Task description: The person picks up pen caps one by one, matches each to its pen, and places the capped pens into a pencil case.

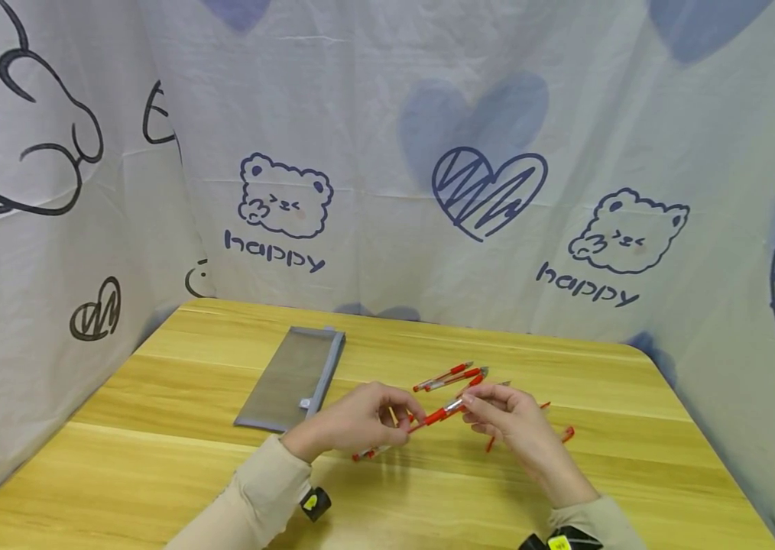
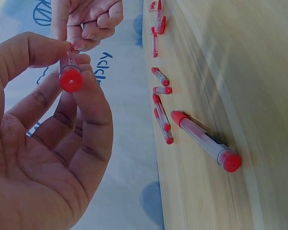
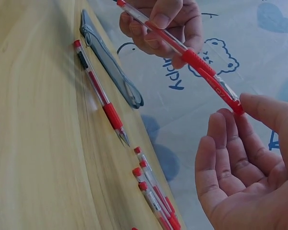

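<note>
A red gel pen [image 1: 436, 416] is held up between both hands above the table. My left hand [image 1: 363, 416] pinches its clear barrel between thumb and fingers, and the red end plug [image 2: 71, 79] faces the left wrist camera. At the other end, my right hand [image 1: 514, 420] pinches the cap [image 3: 221, 90], a clear one with a red clip, between thumb and fingertips. The cap sits over the tip, beyond the red grip [image 3: 198, 62]. Below the left hand, an uncapped red pen [image 3: 98, 86] lies on the table with its pointed tip bare.
Several more red pens [image 1: 456, 374] lie beyond the hands on the wooden table [image 1: 174, 412]. Small red pieces, one a red cap [image 1: 569, 434], lie around the right hand. A grey mesh zip pouch [image 1: 284, 378] lies flat at left. Printed cloth [image 1: 374, 229] hangs behind.
</note>
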`<state>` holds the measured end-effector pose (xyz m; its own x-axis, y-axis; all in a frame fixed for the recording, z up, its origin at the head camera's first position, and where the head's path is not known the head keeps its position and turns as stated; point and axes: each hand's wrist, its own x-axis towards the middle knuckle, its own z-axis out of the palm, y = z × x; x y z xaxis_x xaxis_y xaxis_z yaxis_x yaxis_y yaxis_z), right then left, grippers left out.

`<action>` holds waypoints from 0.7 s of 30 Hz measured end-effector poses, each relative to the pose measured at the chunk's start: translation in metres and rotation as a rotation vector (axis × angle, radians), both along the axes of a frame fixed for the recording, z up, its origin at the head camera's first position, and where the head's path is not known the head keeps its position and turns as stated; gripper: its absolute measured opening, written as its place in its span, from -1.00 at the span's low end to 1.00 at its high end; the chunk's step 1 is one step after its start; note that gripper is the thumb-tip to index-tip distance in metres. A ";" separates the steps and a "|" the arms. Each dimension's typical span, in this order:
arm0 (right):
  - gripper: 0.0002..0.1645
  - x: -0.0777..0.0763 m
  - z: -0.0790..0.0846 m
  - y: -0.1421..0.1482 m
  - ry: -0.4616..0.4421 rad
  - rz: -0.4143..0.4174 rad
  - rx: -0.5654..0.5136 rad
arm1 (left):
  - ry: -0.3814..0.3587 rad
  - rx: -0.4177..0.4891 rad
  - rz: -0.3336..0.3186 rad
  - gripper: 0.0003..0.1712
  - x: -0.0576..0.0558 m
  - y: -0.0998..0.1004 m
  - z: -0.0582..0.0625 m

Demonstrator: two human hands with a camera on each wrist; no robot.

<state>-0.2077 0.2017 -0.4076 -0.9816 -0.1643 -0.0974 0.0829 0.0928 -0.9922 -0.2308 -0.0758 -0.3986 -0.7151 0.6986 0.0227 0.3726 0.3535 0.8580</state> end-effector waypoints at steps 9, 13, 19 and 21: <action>-0.55 -0.001 0.000 -0.002 -0.003 0.015 0.048 | 0.021 0.007 0.003 -0.74 0.000 0.001 0.000; -0.56 0.000 0.000 -0.003 0.003 0.004 0.058 | 0.032 0.011 0.019 -0.87 0.001 0.004 -0.001; -0.57 0.000 0.000 -0.003 0.036 0.006 0.081 | 0.094 0.009 0.044 -0.93 0.002 0.006 -0.001; -0.59 0.000 0.001 -0.003 0.045 0.003 0.086 | 0.121 0.007 0.052 -0.94 0.002 0.007 -0.001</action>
<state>-0.2080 0.1986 -0.4070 -0.9848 -0.1602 -0.0674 0.0384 0.1776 -0.9834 -0.2284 -0.0685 -0.3995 -0.7422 0.6601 0.1161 0.4549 0.3689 0.8106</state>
